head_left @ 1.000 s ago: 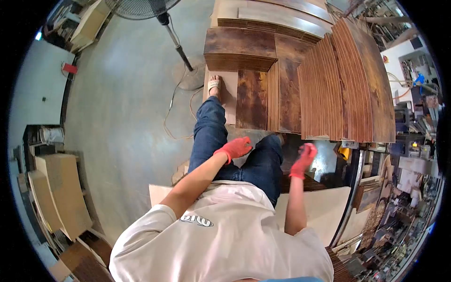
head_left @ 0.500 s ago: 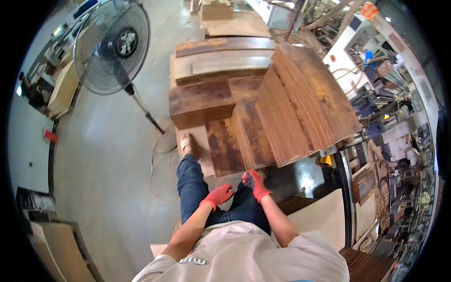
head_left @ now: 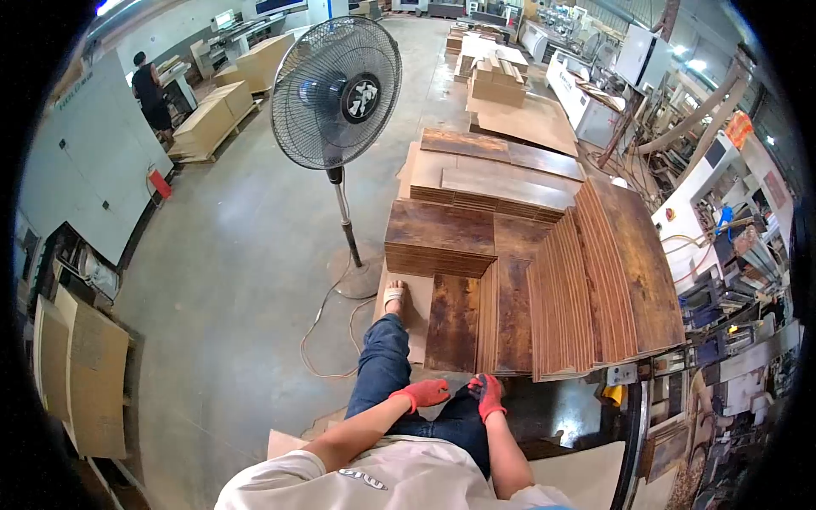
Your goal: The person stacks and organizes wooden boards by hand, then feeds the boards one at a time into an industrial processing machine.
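My left hand point(head_left: 422, 393), in a red glove, is above my lap with its fingers curled in, and nothing shows in it. Close by on the right, my right hand point(head_left: 487, 396), also red-gloved, is closed by my knee at the front edge of the boards, with no held thing visible. Ahead of both hands lie dark brown wood-patterned boards point(head_left: 452, 319). A tall stack of the same boards point(head_left: 633, 255) leans or stands on the right, its layered edges facing me. Another stack point(head_left: 438, 228) sits farther back on the left. My sandalled foot point(head_left: 394, 295) rests on a pale base board.
A black pedestal fan point(head_left: 338, 93) stands left of the stacks, its cable point(head_left: 310, 348) looping over the floor. Cardboard-coloured stacks point(head_left: 223, 119) and a person in dark clothes point(head_left: 150, 93) are at the far left. Machinery and clutter point(head_left: 722, 229) line the right side.
My view has tilted up, bringing in more of the far workshop and the person at left. Both hands remain near my lap, fingers curled. The stacks look unchanged.
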`<state>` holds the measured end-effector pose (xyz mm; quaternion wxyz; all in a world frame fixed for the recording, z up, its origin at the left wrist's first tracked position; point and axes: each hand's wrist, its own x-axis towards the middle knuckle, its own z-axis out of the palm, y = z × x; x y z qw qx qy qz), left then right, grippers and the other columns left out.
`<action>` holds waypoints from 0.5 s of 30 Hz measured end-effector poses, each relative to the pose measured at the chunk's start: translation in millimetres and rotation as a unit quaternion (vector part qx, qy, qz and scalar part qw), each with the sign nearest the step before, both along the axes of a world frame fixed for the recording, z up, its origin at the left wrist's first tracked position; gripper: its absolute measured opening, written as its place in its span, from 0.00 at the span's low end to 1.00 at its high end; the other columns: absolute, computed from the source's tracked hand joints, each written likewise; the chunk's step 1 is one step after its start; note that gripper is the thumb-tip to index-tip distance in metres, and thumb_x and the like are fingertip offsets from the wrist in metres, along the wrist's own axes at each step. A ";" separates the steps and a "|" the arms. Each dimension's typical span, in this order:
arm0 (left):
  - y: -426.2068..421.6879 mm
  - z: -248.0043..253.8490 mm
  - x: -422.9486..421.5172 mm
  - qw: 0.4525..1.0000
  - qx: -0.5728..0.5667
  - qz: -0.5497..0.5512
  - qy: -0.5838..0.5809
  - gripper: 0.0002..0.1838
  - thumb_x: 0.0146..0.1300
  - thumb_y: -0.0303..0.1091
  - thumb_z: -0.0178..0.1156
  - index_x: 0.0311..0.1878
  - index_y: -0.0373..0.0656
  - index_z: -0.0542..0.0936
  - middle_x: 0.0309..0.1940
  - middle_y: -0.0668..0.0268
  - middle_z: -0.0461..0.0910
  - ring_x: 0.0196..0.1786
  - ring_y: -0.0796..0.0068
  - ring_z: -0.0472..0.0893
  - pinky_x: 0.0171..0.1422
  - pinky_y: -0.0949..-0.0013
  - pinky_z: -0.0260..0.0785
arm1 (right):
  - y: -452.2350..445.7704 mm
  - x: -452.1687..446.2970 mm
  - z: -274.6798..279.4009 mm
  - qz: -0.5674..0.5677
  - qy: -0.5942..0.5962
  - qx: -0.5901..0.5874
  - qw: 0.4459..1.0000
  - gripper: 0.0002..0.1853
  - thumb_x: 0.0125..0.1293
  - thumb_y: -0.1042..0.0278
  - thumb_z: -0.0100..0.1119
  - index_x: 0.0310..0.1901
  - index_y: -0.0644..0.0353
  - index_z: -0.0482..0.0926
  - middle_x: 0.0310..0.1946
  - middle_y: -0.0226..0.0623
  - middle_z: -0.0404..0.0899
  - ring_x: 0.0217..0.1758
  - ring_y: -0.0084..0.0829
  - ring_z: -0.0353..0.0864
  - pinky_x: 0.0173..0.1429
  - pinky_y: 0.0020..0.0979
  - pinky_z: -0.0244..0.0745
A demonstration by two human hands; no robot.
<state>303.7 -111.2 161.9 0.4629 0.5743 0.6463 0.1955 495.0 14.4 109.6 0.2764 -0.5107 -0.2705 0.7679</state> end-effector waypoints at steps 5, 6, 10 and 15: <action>-2.5 23.2 -0.5 0.999 -0.041 0.016 -0.005 0.23 0.63 0.50 0.52 0.53 0.42 0.75 0.51 0.50 0.77 0.56 0.49 0.75 0.59 0.57 0.67 | 0.1 -0.2 -16.5 0.009 -0.005 0.069 0.998 0.09 0.63 0.60 0.57 0.37 0.55 0.77 0.26 0.35 0.80 0.24 0.33 0.80 0.31 0.33 0.76; -1.8 23.1 -0.8 0.999 -0.035 0.013 -0.004 0.23 0.63 0.49 0.52 0.53 0.42 0.75 0.51 0.50 0.77 0.56 0.49 0.75 0.59 0.57 0.67 | 0.4 0.1 -16.2 0.009 -0.008 0.060 0.998 0.08 0.63 0.60 0.57 0.37 0.55 0.77 0.26 0.35 0.80 0.24 0.33 0.80 0.30 0.33 0.76; -1.0 19.7 -0.5 1.000 -0.021 -0.005 0.011 0.23 0.64 0.49 0.52 0.53 0.42 0.75 0.51 0.50 0.77 0.56 0.49 0.75 0.59 0.56 0.67 | 1.7 -3.3 -10.0 0.004 0.001 0.042 0.999 0.06 0.61 0.63 0.58 0.35 0.55 0.76 0.25 0.36 0.80 0.23 0.33 0.80 0.29 0.33 0.76; -2.1 16.1 0.0 1.000 -0.017 -0.014 0.022 0.22 0.65 0.50 0.51 0.54 0.43 0.73 0.51 0.51 0.77 0.56 0.49 0.75 0.59 0.56 0.67 | 1.5 -1.9 -14.3 -0.004 0.012 0.044 0.999 0.05 0.59 0.66 0.60 0.34 0.55 0.76 0.25 0.36 0.80 0.23 0.33 0.80 0.29 0.33 0.77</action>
